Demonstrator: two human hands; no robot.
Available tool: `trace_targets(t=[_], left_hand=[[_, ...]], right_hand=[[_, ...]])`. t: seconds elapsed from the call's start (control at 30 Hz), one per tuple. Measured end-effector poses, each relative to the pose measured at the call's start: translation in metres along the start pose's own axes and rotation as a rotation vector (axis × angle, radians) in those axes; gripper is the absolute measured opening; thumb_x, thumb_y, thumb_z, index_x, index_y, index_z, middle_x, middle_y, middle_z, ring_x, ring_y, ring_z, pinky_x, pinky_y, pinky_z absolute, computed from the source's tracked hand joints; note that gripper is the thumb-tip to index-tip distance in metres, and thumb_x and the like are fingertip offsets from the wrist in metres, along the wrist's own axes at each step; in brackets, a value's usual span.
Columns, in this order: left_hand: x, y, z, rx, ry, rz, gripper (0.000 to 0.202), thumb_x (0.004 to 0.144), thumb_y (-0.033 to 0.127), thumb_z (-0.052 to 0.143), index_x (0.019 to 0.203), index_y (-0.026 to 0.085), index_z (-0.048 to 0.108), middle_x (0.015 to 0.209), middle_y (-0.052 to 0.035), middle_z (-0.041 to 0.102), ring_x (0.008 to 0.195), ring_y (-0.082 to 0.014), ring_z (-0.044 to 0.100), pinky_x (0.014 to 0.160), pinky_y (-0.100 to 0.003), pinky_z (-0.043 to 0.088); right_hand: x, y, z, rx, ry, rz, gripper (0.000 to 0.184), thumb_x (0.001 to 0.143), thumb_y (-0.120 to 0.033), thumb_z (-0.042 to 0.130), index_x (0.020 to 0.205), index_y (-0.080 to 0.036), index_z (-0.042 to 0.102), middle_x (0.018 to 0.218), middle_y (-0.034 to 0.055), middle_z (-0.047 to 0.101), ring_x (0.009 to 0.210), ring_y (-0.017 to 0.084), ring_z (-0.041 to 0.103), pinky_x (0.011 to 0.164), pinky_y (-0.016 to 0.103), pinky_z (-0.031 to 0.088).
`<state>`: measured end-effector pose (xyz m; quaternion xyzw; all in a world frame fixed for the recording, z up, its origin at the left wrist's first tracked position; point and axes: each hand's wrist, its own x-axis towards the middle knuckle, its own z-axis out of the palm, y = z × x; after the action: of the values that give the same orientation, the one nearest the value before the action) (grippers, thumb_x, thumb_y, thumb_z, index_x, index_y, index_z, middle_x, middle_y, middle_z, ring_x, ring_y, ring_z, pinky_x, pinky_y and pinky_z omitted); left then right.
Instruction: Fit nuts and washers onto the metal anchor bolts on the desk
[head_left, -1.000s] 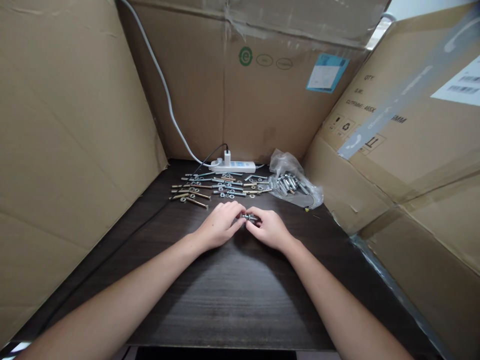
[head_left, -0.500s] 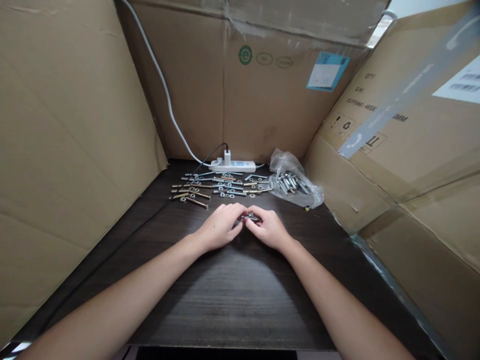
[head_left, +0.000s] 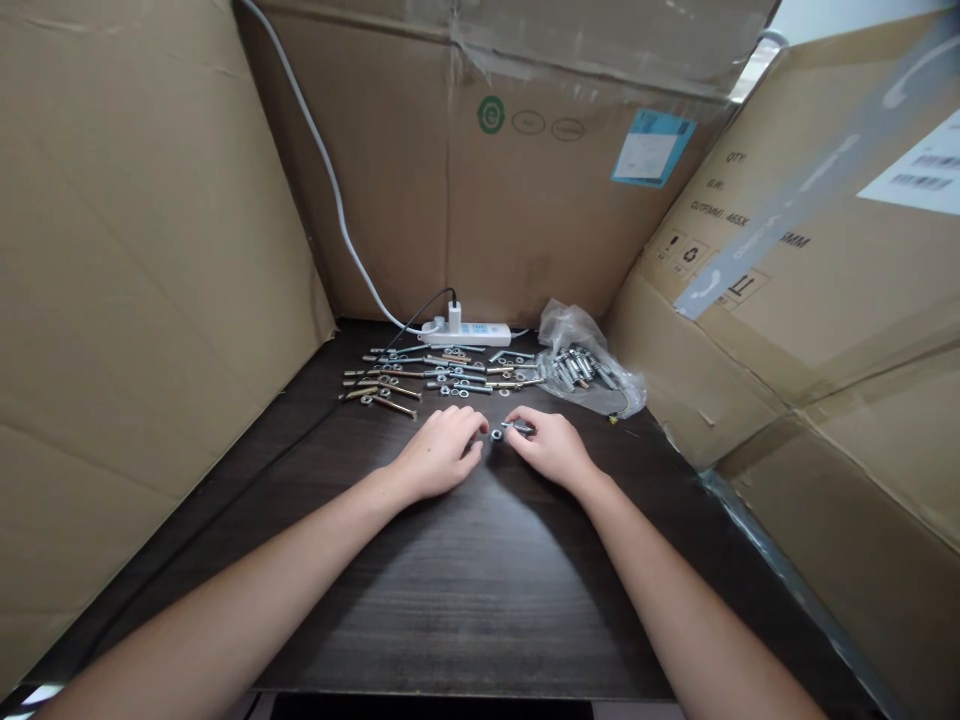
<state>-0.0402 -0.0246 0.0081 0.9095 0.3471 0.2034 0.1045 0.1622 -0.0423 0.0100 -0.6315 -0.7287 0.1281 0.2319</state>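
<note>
My right hand [head_left: 551, 447] pinches a silver metal bolt [head_left: 519, 427] between thumb and fingers; part of it is hidden by the hand. On the dark table [head_left: 450, 590], in the gap between my hands, lies a small silver nut [head_left: 496, 435]. Left of the nut is my left hand [head_left: 442, 450], its fingers curled with a gap to the thumb and nothing visible between them. Beyond both hands, rows of silver and brass-coloured bolts [head_left: 395, 406] lie with loose nuts and washers.
A clear plastic bag [head_left: 630, 392] of bolts lies at the back right. Behind the rows stands a white power strip [head_left: 480, 333] with a plugged-in adapter. A black cable [head_left: 247, 492] crosses the table's left side. Cardboard walls [head_left: 525, 230] enclose the back and both sides.
My hands have moved apart, the right one drawing the bolt slightly to the right. The nut now shows on the table between them.
</note>
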Motion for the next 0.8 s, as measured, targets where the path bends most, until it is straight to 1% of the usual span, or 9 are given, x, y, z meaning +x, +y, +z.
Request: trace_targets(t=[0.2,0.37,0.43,0.5,0.57,0.7,0.8], left_hand=[[-0.0008,-0.0021,0.0024,0.031,-0.014,-0.01,0.008,0.086,0.023,0.05,0.093,0.02,0.054,0.092,-0.0032,0.056,0.09,-0.0206,0.047,0.078,-0.034,0.039],[-0.0008,-0.0023,0.0042,0.015,-0.04,-0.018,0.018,0.082,0.031,0.06,0.096,0.02,0.054,0.097,-0.0034,0.055,0.094,-0.0217,0.046,0.079,-0.034,0.038],[-0.0005,-0.0015,0.0054,0.013,-0.041,-0.014,0.023,0.082,0.033,0.061,0.1,0.021,0.054,0.099,-0.0036,0.055,0.096,-0.0221,0.046,0.081,-0.035,0.037],[0.0002,-0.0002,0.0068,0.023,-0.046,-0.003,0.028,0.083,0.034,0.061,0.107,0.022,0.054,0.101,-0.0039,0.054,0.097,-0.0222,0.045,0.083,-0.035,0.037],[0.0011,0.0011,0.0081,0.042,-0.057,0.017,0.029,0.084,0.034,0.059,0.11,0.024,0.054,0.1,-0.004,0.053,0.096,-0.0221,0.044,0.082,-0.035,0.037],[0.0022,0.0023,0.0085,0.07,-0.076,0.044,0.016,0.088,0.031,0.054,0.102,0.024,0.058,0.095,-0.0033,0.052,0.093,-0.0212,0.044,0.08,-0.034,0.036],[0.0022,0.0031,0.0077,0.075,-0.075,0.046,0.014,0.087,0.029,0.055,0.099,0.023,0.057,0.096,-0.0036,0.052,0.092,-0.0208,0.044,0.079,-0.033,0.036]], right_hand=[[-0.0036,-0.0066,0.0083,0.017,-0.057,-0.065,0.019,0.08,-0.034,0.054,0.09,-0.027,0.068,0.066,-0.0008,0.066,0.058,0.015,0.057,0.056,0.023,0.037],[-0.005,-0.0087,0.0101,0.097,-0.084,-0.094,0.018,0.079,-0.032,0.055,0.089,-0.026,0.069,0.07,-0.0002,0.069,0.06,0.015,0.059,0.059,0.023,0.04],[-0.0042,-0.0076,0.0076,0.117,-0.057,-0.082,0.018,0.079,-0.031,0.054,0.088,-0.025,0.069,0.071,0.0001,0.069,0.061,0.015,0.059,0.06,0.023,0.041],[-0.003,-0.0055,0.0046,0.118,0.0,-0.047,0.018,0.079,-0.031,0.053,0.085,-0.024,0.068,0.069,0.0,0.068,0.062,0.015,0.059,0.061,0.023,0.041],[-0.0018,-0.0035,0.0025,0.112,0.05,-0.006,0.018,0.079,-0.032,0.053,0.083,-0.023,0.068,0.065,-0.0005,0.066,0.059,0.015,0.057,0.06,0.023,0.04],[-0.0013,-0.0035,0.0023,0.113,0.075,0.009,0.017,0.078,-0.033,0.053,0.079,-0.022,0.066,0.061,-0.0014,0.063,0.057,0.014,0.055,0.058,0.023,0.039],[-0.002,-0.0053,0.0035,0.13,0.055,-0.018,0.016,0.077,-0.032,0.053,0.078,-0.022,0.066,0.064,-0.0011,0.064,0.059,0.014,0.056,0.058,0.022,0.039]])
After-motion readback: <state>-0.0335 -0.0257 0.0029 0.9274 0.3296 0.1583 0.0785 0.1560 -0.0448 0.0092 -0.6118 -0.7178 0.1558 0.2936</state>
